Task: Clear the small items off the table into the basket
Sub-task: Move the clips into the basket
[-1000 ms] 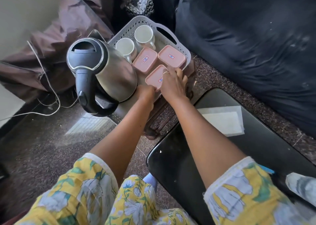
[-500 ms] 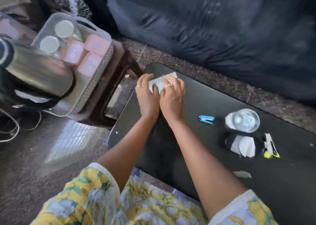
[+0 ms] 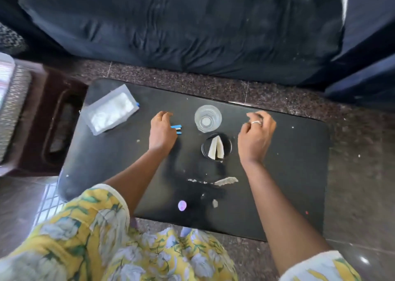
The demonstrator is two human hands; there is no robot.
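While the left hand (image 3: 161, 132) rests on the black surface (image 3: 288, 174), its curled fingers (image 3: 164, 115) touch a blue clip (image 3: 177, 129); the right hand (image 3: 256, 136) hovers half-curled, holding nothing visible.

Dark sofa (image 3: 181, 24), speckled floor (image 3: 192, 82) (sunlit), brown stool (image 3: 42, 118)

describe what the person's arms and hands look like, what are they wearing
Both forearms are bare. The left hand wears nothing that shows. The right hand wears a silver ring on one finger. Each arm ends in a short yellow floral sleeve with white flowers, green leaves and a pale hem.
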